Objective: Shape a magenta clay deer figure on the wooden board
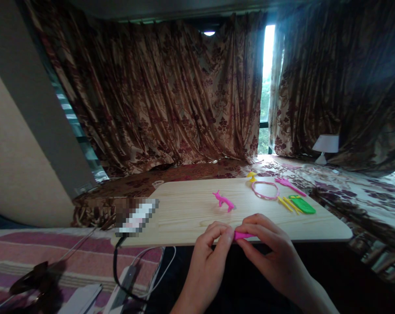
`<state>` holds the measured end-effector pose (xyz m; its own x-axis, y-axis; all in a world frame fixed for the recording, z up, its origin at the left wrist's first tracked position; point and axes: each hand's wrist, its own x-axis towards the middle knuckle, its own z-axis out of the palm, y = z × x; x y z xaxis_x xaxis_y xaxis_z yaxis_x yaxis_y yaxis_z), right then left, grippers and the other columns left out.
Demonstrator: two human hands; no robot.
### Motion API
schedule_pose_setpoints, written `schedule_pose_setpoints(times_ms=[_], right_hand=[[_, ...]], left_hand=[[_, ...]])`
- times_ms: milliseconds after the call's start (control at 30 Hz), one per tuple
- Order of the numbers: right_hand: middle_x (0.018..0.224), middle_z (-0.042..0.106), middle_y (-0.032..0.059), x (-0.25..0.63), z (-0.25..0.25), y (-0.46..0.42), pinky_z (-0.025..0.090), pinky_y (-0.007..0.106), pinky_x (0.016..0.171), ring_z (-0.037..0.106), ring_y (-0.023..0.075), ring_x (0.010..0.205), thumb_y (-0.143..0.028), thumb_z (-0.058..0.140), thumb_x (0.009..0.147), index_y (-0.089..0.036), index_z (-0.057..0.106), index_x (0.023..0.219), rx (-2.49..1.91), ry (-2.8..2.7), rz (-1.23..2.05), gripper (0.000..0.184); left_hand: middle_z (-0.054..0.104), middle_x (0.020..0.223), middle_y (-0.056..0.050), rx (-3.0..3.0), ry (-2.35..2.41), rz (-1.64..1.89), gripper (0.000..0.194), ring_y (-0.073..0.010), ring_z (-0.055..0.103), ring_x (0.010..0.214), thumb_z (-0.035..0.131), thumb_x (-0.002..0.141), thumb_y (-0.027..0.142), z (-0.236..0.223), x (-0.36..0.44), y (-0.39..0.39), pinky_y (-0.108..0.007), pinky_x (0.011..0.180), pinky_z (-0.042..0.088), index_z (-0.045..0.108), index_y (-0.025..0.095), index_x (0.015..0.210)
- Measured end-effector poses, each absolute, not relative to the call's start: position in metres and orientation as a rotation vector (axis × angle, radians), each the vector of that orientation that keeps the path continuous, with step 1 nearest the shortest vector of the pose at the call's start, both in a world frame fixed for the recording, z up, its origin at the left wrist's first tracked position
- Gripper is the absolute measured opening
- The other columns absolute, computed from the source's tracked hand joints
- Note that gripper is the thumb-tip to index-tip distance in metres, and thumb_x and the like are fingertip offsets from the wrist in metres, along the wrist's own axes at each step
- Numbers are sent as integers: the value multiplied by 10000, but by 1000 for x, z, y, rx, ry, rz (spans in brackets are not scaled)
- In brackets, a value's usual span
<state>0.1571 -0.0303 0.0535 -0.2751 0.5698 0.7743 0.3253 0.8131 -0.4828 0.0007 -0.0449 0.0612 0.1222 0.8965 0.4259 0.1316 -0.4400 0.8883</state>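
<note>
Over the table's front edge, my left hand (213, 248) and my right hand (269, 246) meet around a small piece of pink modelling clay (243, 235). Both hands are closed on it, thumbs and fingertips pinching from either side. Part of the piece is hidden behind my fingers. Just beyond my hands, a pink four-legged animal figure (224, 201) with raised ears stands on the pale wooden table (184, 209).
At the table's right lie a pink braided ring (253, 192), a pink hand-shaped piece (291, 185), yellow sticks (289, 206), a green flat piece (304, 205) and a yellow mushroom-like piece (251, 176). A blurred-out device (137, 218) with a black cable sits left. A lamp (326, 146) stands behind.
</note>
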Motion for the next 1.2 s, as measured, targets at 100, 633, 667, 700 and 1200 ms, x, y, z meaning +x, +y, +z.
schedule_pose_setpoints(times_ms=[100,633,667,700,1200], right_hand=[[940,605,43,158,52,-30,501,307,760,578,174,883,-92,604,798,-234,631,1020,-666,-1882,268,265],[909,610,35,157,52,-31,498,288,751,579,158,864,-78,609,792,-216,629,979,-645,-1879,255,234],[910,609,36,157,52,-30,497,288,752,578,158,867,-78,607,793,-213,629,976,-648,-1879,256,228],[908,607,36,157,52,-30,496,286,750,577,158,866,-78,605,794,-210,630,971,-652,-1879,259,222],[910,606,44,159,52,-30,488,301,759,572,169,874,-119,574,831,-198,624,938,-713,-1853,334,142]], left_hand=[[585,808,-18,1699,1005,1382,224,-164,544,822,472,888,259,61,1,-45,-255,773,409,634,167,764],[556,784,-10,1697,1003,1382,254,-150,505,790,444,900,263,62,0,-45,-252,788,401,584,176,707],[560,786,-12,1703,1006,1381,252,-152,508,790,448,898,263,62,0,-45,-252,782,404,589,174,709],[565,792,-15,1710,1010,1379,242,-155,513,796,457,893,262,62,1,-45,-253,778,406,595,173,715],[564,1144,-36,2040,1072,1515,325,-202,507,1102,536,850,175,55,-4,-47,-327,961,377,618,310,1134]])
